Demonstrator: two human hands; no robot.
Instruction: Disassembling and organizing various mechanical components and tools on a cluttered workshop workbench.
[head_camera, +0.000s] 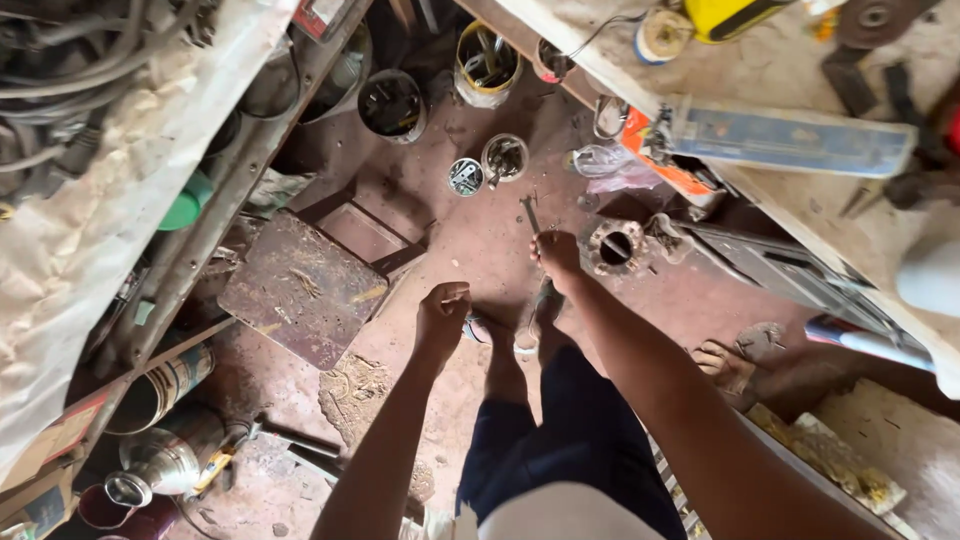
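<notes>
Right hand (556, 252), wrench (530, 213); tins (504, 158) of hardware

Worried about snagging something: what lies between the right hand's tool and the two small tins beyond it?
Head view: only bare reddish floor between the tool and the tins.

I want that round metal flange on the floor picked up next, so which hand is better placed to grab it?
The right hand, probably. It hangs just beside the round metal flange, though it already grips a small metal tool. The left hand is closed and farther away, near the rusty metal stool.
</notes>
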